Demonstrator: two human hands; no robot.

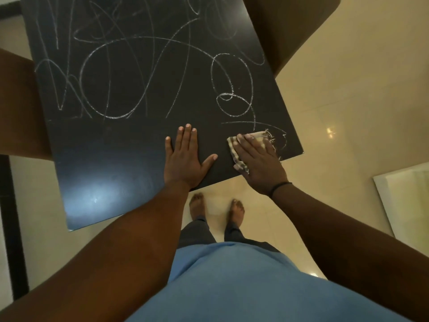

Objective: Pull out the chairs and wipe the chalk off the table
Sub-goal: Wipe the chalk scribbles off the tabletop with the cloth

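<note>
**Wiping begun at the near right corner; most chalk still there**

Nearest the camera is the person's blue shirt (232, 287), with two forearms reaching forward over it and two bare feet on the pale floor (336, 101) below.

The one desk (104, 159) is a dark square top seen from above. Chalk (144, 73) scribbles cover its far and middle parts from the left edge to the right edge. The strip along the near edge looks bare and glossy, so I judge that part either wiped or never marked. A few strokes remain at the near right corner, just beside the cloth.

Two chairs show: one brown chair (285, 26) at the far right corner, standing off from the desk, and another chair (16, 105) at the left edge, its seat partly under the top. Whether that one is fully pulled out cannot be told.

The left hand (185, 156) lies flat on the desk near the near edge, fingers straight and spread, holding nothing. The right hand (257, 156) presses one frayed checked cloth (239, 156) flat at the near right corner, fingers straight over it.

By my reading the wiping is at an early stage, with most of the top left to do.
</note>
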